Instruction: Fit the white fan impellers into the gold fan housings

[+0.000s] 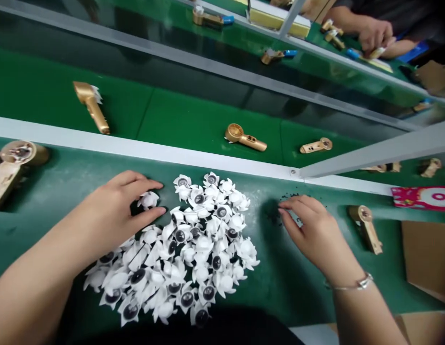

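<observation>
Left hand: the left hand [114, 203] is open, its fingers arched; the index finger and thumb lie either side of a loose white petalled part [148, 200], just off the pile's upper-left edge. I cannot tell whether they touch it.

Right hand: the right hand [312, 231] lies to the right of the pile, well apart from it, with fingertips [284, 206] drawn together over black granules [276, 211]. Whether they pinch anything is unclear. A silver bracelet [351, 283] circles the wrist.

Pile: a heap of white petalled plastic parts [182, 254], dark round centres showing, lies on a green conveyor belt [279, 297] between the hands. It spreads diagonally, its long axis running from lower left to upper right. The left hand is nearer.

Around the pile: beyond it run a grey-white rail [179, 155] and gold handheld housings [245, 138]. A co-worker's hand [375, 36] is far beyond.

Hard to see: the forearms cut off the pile's lower-left edge; granules blur under the right fingers.
</observation>
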The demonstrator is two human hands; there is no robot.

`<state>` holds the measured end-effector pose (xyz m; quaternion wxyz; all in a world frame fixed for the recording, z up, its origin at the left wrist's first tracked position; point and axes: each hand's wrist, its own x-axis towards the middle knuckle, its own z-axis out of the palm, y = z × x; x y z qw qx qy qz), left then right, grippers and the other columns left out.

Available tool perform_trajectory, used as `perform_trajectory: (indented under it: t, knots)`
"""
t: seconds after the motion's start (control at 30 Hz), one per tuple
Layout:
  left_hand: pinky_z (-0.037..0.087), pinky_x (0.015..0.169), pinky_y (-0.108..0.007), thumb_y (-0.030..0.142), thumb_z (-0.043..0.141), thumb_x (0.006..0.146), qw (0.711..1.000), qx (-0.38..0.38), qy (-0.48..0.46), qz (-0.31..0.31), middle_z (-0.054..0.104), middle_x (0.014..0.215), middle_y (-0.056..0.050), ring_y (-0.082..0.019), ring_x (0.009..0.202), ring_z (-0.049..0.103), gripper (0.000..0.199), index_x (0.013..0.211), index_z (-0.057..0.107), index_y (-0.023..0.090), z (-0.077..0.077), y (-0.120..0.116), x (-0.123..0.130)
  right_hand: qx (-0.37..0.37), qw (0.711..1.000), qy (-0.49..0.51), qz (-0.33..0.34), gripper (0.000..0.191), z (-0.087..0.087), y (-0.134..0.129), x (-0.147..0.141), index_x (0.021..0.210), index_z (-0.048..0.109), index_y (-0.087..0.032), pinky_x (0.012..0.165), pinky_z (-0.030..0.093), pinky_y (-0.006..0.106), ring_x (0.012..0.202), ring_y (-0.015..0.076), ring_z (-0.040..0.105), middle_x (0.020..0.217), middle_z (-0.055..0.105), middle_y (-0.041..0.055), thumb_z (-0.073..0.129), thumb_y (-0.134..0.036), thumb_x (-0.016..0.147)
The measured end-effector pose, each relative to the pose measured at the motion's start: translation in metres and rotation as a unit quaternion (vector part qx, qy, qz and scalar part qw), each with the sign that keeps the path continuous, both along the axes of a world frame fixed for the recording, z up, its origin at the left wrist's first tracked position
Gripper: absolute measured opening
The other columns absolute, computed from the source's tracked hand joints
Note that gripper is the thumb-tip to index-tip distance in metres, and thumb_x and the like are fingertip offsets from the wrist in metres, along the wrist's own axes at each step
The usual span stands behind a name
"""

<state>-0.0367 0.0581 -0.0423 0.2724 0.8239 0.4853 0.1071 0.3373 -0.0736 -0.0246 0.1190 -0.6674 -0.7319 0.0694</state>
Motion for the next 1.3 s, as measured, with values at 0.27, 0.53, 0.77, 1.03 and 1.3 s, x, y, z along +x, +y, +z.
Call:
perform_trajectory:
  t: [0.27,0.53,0.77,1.03,1.3]
  knots:
    - [0.026,0.048,-0.024,0.033,0.085,0.068,0.987,0.057,-0.123,0.086,0.053,0.069,0.003,-0.014,0.063,0.049,0.022,0.081,0.069,0.027,-0.008,-0.003,-0.001,-0.016,0.991,-0.1,0.092,0.015,-0.003,-0.001,-0.022,0.095,0.068,-0.015,0.076,0.046,0.038,0.085,0.0232,0.056,0.093,0.067,0.0102,0.053,-0.015,0.095]
    - [0.034,0.042,-0.018,0.033,0.083,0.07,0.98,0.004,-0.157,0.125,0.058,0.063,0.004,-0.01,0.054,0.051,0.016,0.075,0.069,0.026,0.009,-0.005,-0.001,-0.038,0.947,-0.268,0.175,0.021,0.005,0.024,-0.034,0.069,0.058,-0.017,0.06,0.036,0.037,0.072,0.0237,0.049,0.076,0.058,0.009,0.054,-0.004,0.086]
    - [0.053,0.058,-0.02,0.029,0.078,0.079,0.831,-0.338,-0.422,0.131,0.071,0.076,-0.001,-0.012,0.064,0.065,0.024,0.103,0.073,0.026,0.039,-0.034,0.026,-0.011,0.958,0.237,0.163,0.011,0.035,0.055,-0.107,0.094,0.053,-0.018,0.074,0.046,0.031,0.085,0.017,0.053,0.091,0.056,0.0053,0.05,-0.008,0.09]
    - [0.055,0.068,-0.017,0.014,0.079,0.077,0.682,-0.451,-0.559,0.138,0.074,0.073,0.002,-0.007,0.067,0.067,0.03,0.104,0.076,0.027,0.031,-0.044,0.036,-0.017,0.921,0.363,0.14,0.013,0.034,0.07,-0.155,0.093,0.056,-0.021,0.072,0.046,0.031,0.083,0.0156,0.055,0.092,0.057,0.0032,0.053,-0.009,0.091]
    - [0.048,0.059,-0.008,0.006,0.077,0.077,0.653,-0.484,-0.559,0.162,0.068,0.06,0.006,0.0,0.055,0.059,0.033,0.104,0.078,0.025,0.034,-0.042,0.037,-0.005,0.932,0.338,0.13,0.013,0.029,0.067,-0.154,0.092,0.059,-0.02,0.068,0.046,0.027,0.082,0.013,0.056,0.09,0.059,0.0019,0.057,-0.008,0.089]
